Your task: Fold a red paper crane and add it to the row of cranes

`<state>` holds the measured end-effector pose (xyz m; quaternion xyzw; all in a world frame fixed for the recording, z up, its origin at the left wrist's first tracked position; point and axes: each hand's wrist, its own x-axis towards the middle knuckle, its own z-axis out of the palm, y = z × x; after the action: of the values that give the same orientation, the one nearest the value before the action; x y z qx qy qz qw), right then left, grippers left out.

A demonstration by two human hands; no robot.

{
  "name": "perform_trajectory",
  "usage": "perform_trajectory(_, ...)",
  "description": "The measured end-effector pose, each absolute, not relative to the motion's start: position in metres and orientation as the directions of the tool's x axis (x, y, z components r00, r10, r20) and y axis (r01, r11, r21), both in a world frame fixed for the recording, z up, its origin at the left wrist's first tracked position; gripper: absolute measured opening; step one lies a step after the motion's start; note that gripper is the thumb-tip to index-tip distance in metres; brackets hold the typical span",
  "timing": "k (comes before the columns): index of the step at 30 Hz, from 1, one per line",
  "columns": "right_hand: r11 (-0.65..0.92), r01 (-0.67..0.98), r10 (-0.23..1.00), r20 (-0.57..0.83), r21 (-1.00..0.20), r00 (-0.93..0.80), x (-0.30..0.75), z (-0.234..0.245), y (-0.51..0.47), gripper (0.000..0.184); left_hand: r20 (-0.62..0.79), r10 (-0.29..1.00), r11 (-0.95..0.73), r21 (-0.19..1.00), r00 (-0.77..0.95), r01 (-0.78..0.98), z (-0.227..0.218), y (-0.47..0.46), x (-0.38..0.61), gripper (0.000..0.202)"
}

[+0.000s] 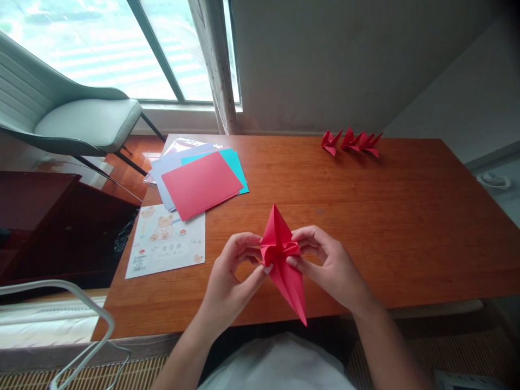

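Note:
Between my two hands is a partly folded red origami paper [286,281], a long diamond with one point away from me and the other toward me. Its middle bulges open in curled layers. My left hand [235,276] pinches the left side of the middle between thumb and fingers. On the opposite side, my right hand [325,260] grips the edge the same way, its thumb on the upper face. The paper is held up above the front part of the wooden table [406,233]. Some fingertips are hidden behind the paper.
Several folded red paper cranes [361,142] stand at the table's back edge. A stack of red sheets [201,184] lies over teal sheets [238,162] at the left, partly covering a bear-printed sheet [162,244]. A chair [89,122] stands by the window; a white tube frame [93,309] is front left.

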<state>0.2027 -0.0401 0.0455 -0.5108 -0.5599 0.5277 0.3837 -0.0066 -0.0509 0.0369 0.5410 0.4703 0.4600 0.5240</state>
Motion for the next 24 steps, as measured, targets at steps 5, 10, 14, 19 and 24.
perform_trajectory(5, -0.062, 0.191, 0.978, -0.098, -0.98, -0.186, 0.201, 0.045, -0.039, 0.026, 0.021, 0.985, -0.038, 0.995, 0.17, 0.093, 0.038, -0.049, -0.008, 0.021)
perform_trajectory(10, -0.001, 0.203, 0.978, -0.043, -0.979, -0.203, 0.201, 0.048, -0.036, 0.017, 0.054, 0.979, -0.099, 0.969, 0.198, 0.226, 0.04, -0.047, -0.009, 0.013)
perform_trajectory(14, -0.037, 0.178, 0.972, -0.077, -0.983, -0.221, 0.201, 0.046, -0.035, 0.02, 0.087, 0.983, -0.125, 0.962, 0.16, 0.244, 0.04, -0.046, -0.008, 0.014)
perform_trajectory(19, -0.13, 0.07, 0.962, -0.143, -0.989, -0.234, 0.2, 0.041, -0.034, 0.033, 0.09, 0.989, -0.113, 0.972, 0.118, 0.206, 0.036, -0.045, -0.006, 0.015)
perform_trajectory(24, -0.193, 0.087, 0.922, -0.211, -0.977, -0.323, 0.2, 0.038, -0.03, 0.046, 0.065, 0.981, -0.101, 0.974, 0.181, 0.202, 0.033, -0.043, -0.005, 0.011)
